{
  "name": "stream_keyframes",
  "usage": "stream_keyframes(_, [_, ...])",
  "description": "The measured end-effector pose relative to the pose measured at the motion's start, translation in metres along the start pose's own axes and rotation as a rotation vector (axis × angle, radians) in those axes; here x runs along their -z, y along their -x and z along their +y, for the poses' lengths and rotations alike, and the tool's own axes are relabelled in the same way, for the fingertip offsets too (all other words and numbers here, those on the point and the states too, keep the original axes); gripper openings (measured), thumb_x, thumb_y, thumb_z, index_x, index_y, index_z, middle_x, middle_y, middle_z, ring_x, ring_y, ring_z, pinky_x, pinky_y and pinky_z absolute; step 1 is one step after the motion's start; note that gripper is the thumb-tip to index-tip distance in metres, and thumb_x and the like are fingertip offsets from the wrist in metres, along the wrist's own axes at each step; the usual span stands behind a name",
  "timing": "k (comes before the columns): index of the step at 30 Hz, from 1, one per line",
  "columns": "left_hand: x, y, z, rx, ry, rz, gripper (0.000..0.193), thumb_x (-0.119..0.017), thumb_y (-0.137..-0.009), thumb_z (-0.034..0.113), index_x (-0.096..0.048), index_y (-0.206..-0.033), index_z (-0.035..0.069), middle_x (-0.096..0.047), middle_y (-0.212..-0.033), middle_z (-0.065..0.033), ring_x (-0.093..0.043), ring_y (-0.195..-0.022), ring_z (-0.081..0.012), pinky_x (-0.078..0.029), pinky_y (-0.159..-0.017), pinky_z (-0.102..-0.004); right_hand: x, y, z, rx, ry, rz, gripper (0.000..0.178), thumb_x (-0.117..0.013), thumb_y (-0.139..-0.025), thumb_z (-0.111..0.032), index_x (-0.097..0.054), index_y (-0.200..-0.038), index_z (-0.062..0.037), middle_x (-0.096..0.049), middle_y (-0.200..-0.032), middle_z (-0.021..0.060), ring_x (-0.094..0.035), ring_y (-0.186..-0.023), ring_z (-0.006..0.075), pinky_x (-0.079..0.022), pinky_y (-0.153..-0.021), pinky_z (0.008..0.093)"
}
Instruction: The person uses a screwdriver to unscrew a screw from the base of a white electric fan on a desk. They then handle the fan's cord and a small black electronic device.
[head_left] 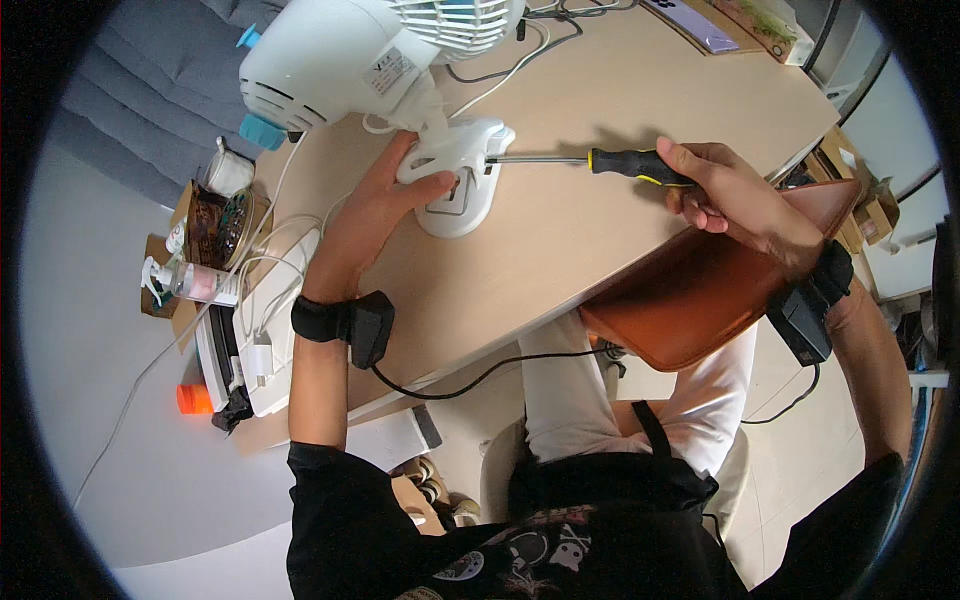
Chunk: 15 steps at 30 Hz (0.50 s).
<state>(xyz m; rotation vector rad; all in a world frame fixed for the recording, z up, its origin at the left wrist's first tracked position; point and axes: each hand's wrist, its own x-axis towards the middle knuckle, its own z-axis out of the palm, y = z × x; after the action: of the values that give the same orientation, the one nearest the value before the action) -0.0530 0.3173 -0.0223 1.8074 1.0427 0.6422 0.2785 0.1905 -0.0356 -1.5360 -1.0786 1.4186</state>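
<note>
Grey cushions (150,110) filled the far left, then a pump bottle (195,283), its label too small to read. The fan (320,65) got cut off up top, sticker print just a blur. My left hand (375,205) was clamped on its white base (478,208), most fingers hidden, on the pale wood-look surface (560,235). A screwdriver (635,166) met the base's side, tip hard to see. My right hand (735,195) had its fingers closed round the handle, beside a brown leathery panel (670,310).
</note>
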Motion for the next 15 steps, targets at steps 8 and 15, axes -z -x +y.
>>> stream_keyframes(8, [0.004, 0.001, 0.003, 0.053, -0.213, 0.008, 0.087, -0.074, -0.086, 0.039, -0.033, -0.148, -0.007, -0.056, -0.13, -0.0166, -0.057, -0.11, -0.0215, -0.042, -0.096, -0.0291, 0.003, 0.008, -0.007, 0.108, 0.237, -0.073, 0.034, -0.064, -0.097, -0.032, -0.055, -0.101, 0.0008, -0.059, -0.077, 0.0077, -0.057, -0.062, 0.0125, -0.044, -0.053, 0.0244])
stream_keyframes(15, [0.004, 0.002, 0.011, 0.081, -0.085, -0.056, 0.085, -0.072, -0.089, 0.033, -0.029, -0.15, -0.009, -0.038, -0.153, -0.0209, -0.04, -0.137, -0.0265, -0.029, -0.113, -0.0319, 0.009, 0.006, -0.029, 0.586, 1.156, -0.02, 0.029, -0.07, -0.088, -0.018, -0.062, -0.109, 0.0013, -0.065, -0.096, 0.0213, -0.063, -0.092, 0.0388, -0.048, -0.081, 0.045])
